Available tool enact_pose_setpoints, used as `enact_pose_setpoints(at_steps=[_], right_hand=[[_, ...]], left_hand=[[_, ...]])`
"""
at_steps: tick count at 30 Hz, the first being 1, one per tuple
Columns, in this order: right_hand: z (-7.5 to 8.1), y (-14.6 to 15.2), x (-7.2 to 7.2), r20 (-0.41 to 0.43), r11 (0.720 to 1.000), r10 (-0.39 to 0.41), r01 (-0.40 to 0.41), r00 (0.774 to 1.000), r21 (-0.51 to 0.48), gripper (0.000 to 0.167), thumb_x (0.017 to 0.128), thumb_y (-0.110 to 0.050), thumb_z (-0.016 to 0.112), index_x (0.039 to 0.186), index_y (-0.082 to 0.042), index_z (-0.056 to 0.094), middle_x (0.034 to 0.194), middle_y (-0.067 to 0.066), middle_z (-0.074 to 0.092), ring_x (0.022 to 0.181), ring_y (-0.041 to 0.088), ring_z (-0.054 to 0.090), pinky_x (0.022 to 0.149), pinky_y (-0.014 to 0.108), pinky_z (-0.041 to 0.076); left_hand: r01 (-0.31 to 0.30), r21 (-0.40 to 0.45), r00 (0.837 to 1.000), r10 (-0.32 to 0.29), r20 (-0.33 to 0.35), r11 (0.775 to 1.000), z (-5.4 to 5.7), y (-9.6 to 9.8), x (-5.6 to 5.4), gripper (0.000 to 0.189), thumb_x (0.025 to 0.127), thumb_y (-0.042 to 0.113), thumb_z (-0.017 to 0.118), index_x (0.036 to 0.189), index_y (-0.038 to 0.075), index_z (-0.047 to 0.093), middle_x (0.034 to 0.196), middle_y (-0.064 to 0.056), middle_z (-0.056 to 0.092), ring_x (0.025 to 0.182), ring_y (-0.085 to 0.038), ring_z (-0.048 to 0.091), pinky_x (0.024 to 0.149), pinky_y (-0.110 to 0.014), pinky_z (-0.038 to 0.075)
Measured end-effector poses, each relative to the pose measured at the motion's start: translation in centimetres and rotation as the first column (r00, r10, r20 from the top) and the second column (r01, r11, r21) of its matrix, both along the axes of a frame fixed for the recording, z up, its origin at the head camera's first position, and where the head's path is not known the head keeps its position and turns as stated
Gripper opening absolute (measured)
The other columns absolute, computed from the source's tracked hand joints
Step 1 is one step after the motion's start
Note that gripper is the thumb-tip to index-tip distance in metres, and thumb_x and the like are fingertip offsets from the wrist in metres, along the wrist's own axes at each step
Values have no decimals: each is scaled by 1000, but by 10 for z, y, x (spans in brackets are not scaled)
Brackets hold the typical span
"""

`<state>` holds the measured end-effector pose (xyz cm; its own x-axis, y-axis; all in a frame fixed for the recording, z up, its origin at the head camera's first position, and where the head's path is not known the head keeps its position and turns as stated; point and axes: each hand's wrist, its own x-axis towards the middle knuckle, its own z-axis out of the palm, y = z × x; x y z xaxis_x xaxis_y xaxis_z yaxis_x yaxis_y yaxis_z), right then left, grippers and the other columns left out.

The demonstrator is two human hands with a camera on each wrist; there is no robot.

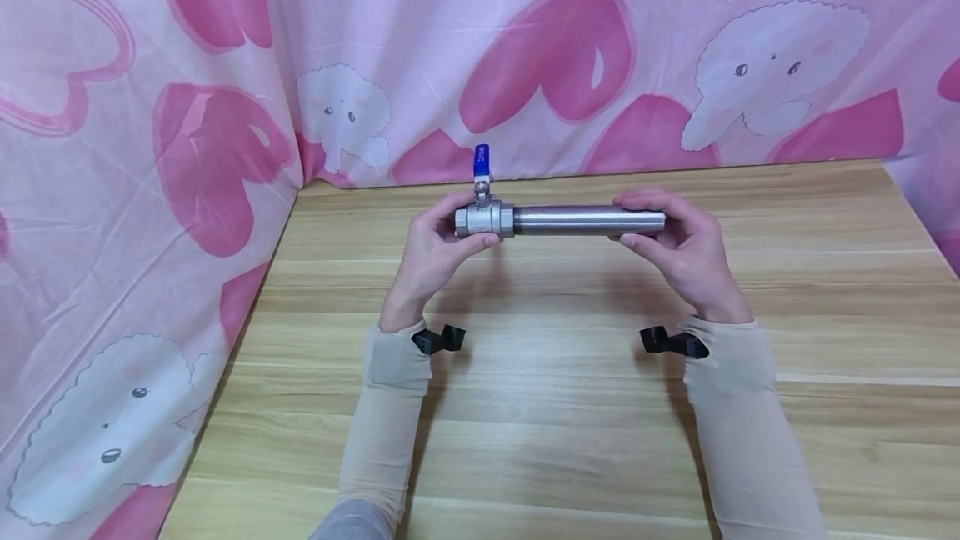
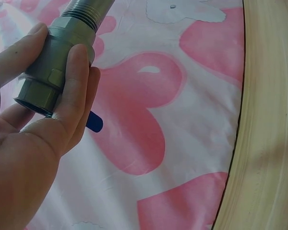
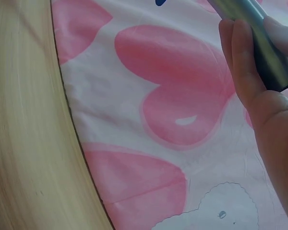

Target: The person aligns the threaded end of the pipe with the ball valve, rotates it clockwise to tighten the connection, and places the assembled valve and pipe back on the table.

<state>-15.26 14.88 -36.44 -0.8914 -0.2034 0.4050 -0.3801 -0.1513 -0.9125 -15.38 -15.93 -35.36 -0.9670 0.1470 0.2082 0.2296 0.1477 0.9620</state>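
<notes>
A silver ball valve (image 1: 480, 218) with a blue lever handle (image 1: 482, 160) is joined at its right end to a steel pipe (image 1: 570, 220). My left hand (image 1: 435, 252) grips the valve body, thumb in front and fingers behind. Toward the pipe's far right end, my right hand (image 1: 693, 252) holds it between thumb and fingers. Valve and pipe lie level above the table. Threads (image 2: 81, 18) show at the joint in the left wrist view, and the valve's hexagonal open end (image 2: 36, 98) faces the palm. In the right wrist view, fingers wrap the pipe (image 3: 259, 43).
A light wood-grain table (image 1: 555, 423) stretches beneath both arms. Pink cloth (image 1: 420, 40) with hearts and white cartoon animals hangs along its back and left edges. Black camera mounts (image 1: 438, 340) sit at both wrists over beige sleeves.
</notes>
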Motion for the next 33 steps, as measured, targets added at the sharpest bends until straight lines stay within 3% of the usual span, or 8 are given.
enact_pose_setpoints(at_steps=[26, 33], right_hand=[[-1, 3, 0, 51, 1000, -1, 0, 999, 14, 42, 82, 14, 66, 122, 8, 58, 117, 8, 64, 101, 16, 63, 89, 21, 53], [-2, 4, -2, 53, 1000, 28, -27, 998, -8, 40, 83, 14, 64, 122, 12, 55, 114, 8, 66, 88, 15, 69, 82, 25, 57]], left_hand=[[-5, 13, 999, 5, 34, 1000, -1, 3, 0, 54, 74, -1, 80, 125, 3, 61, 119, -17, 61, 96, -21, 59, 80, -26, 55], [-8, 6, 999, 7, 51, 1000, 0, 4, 0, 56, 73, -1, 81, 125, 4, 62, 119, -16, 61, 96, -22, 59, 78, -26, 55]])
